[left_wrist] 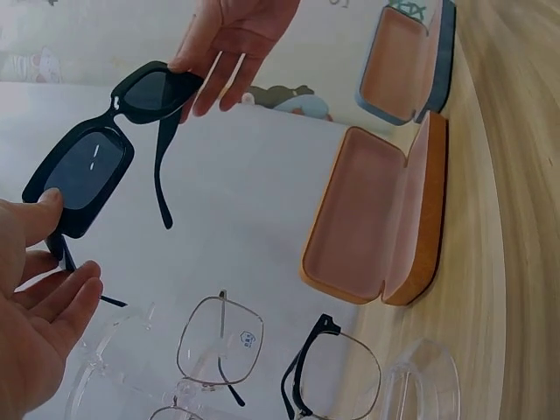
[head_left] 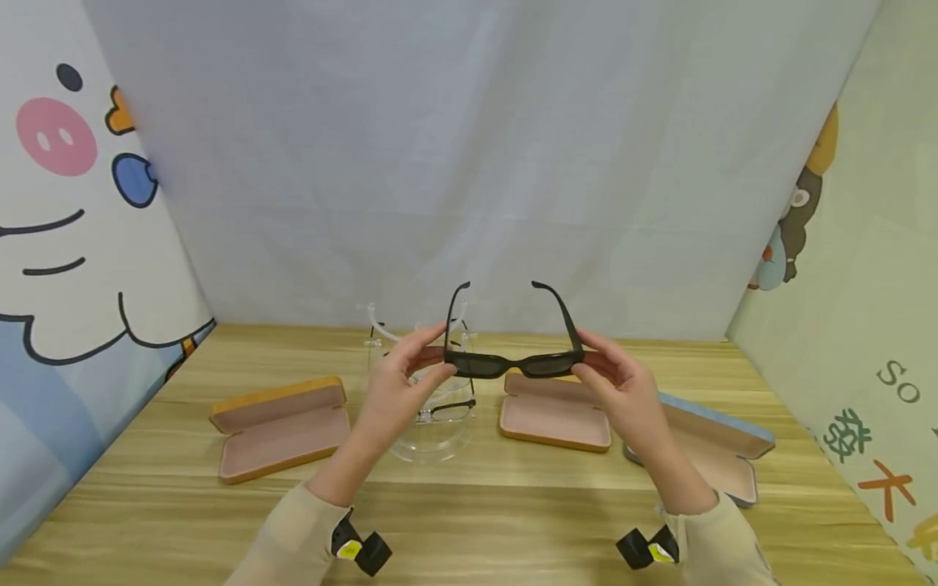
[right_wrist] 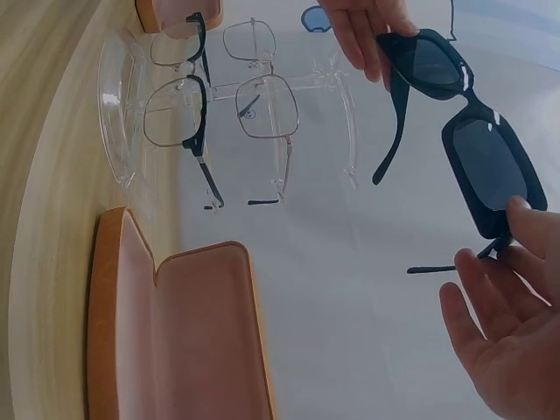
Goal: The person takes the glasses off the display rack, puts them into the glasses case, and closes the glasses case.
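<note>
Black sunglasses (head_left: 516,366) are held up above the table, with dark lenses toward me and both temples unfolded, pointing away. My left hand (head_left: 401,382) pinches the left end of the frame between thumb and fingers. At the other end, my right hand (head_left: 623,387) pinches the frame beside the right hinge. Behind the left hand stands a clear display stand (head_left: 432,448), partly hidden. It carries glasses with thin metal rims (left_wrist: 220,341) and half-rimmed black glasses (left_wrist: 302,372); the right wrist view also shows both kinds.
An orange case (head_left: 282,439) lies open at left. Another open orange case (head_left: 554,419) lies below the sunglasses, and an open blue case (head_left: 714,448) is at right, partly behind the right forearm. A pale curtain (head_left: 469,163) hangs behind the wooden table (head_left: 469,529).
</note>
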A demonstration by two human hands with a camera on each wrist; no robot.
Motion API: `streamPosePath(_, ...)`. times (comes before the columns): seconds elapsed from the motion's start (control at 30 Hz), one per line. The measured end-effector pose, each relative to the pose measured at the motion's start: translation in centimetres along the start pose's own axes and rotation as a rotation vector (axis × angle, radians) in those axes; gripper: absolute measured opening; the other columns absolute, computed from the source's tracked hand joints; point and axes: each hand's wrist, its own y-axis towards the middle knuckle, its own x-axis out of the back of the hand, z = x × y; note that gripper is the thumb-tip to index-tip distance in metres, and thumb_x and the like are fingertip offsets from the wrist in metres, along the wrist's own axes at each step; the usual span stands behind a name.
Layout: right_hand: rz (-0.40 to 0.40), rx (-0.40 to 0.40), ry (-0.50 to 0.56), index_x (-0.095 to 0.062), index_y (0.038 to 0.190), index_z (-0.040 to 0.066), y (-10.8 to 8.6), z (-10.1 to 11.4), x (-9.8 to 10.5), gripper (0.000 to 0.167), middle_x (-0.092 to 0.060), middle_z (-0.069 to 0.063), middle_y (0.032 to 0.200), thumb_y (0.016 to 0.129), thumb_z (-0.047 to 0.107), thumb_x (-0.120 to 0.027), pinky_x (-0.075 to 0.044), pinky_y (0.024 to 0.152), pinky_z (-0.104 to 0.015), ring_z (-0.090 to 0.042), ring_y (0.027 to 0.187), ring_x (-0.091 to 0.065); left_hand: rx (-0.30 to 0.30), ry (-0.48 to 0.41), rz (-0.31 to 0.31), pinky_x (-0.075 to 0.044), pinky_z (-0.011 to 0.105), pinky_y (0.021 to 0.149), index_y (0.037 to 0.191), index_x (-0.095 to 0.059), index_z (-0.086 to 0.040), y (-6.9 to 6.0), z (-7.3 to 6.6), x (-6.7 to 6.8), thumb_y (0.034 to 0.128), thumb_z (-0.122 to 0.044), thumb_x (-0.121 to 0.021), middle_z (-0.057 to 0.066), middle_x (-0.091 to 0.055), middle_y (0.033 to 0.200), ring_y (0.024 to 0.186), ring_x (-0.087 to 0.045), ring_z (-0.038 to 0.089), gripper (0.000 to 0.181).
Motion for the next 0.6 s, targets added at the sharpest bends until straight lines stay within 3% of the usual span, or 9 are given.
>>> streamPosePath(0.13, -0.006, 0.022, -0.003, -0.049, 0.128, -0.001, -0.4, -0.5, 0.2, 0.041, -0.062, 0.010, 0.105, 0.088, 0.003, -0.057, -0.048, 0.078, -0.015, -0.002, 0.094, -0.059, 0.034, 0.009, 0.013, -0.044, 0.026, 0.094, 0.131, -0.048, -0.009, -0.3, 0.0, -0.4, 0.0833, -0.014, -0.065, 0.013, -0.053, 0.123, 0.110, -0.055, 0.021, 0.051)
streamPosePath(0.33, -0.025, 0.006, 0.014, -0.050, 0.127, -0.003, -1.3, -1.2, 0.5, 0.041, -0.061, 0.011, 0.104, 0.087, 0.000, -0.057, -0.050, 0.072, -0.016, -0.002, 0.091, -0.059, -0.002, -0.007, 0.017, -0.042, 0.023, 0.096, 0.129, -0.050, -0.005, -0.5, 0.4, -1.0, 0.0812, -0.011, -0.067, 0.011, -0.053, 0.127, 0.115, -0.053, 0.021, 0.050)
streamPosePath(0.47, -0.034, 0.011, 0.010, -0.049, 0.127, -0.004, -1.7, -1.4, 0.6, 0.040, -0.061, 0.012, 0.103, 0.087, 0.000, -0.056, -0.050, 0.068, -0.017, -0.002, 0.090, -0.059, 0.009, -0.021, 0.021, -0.040, 0.021, 0.096, 0.130, -0.050, -0.007, -0.6, 0.6, -1.3, 0.0810, -0.012, -0.067, 0.009, -0.050, 0.132, 0.118, -0.051, 0.019, 0.052)
streamPosePath(0.6, -0.051, 0.023, -0.015, -0.050, 0.127, -0.004, -1.9, -1.5, 0.6, 0.040, -0.061, 0.014, 0.102, 0.087, 0.000, -0.057, -0.048, 0.075, -0.015, 0.000, 0.090, -0.059, 0.005, -0.032, 0.019, -0.041, 0.022, 0.096, 0.130, -0.050, -0.005, -0.6, 0.7, -1.7, 0.0812, -0.009, -0.067, 0.010, -0.050, 0.132, 0.118, -0.051, 0.021, 0.052)
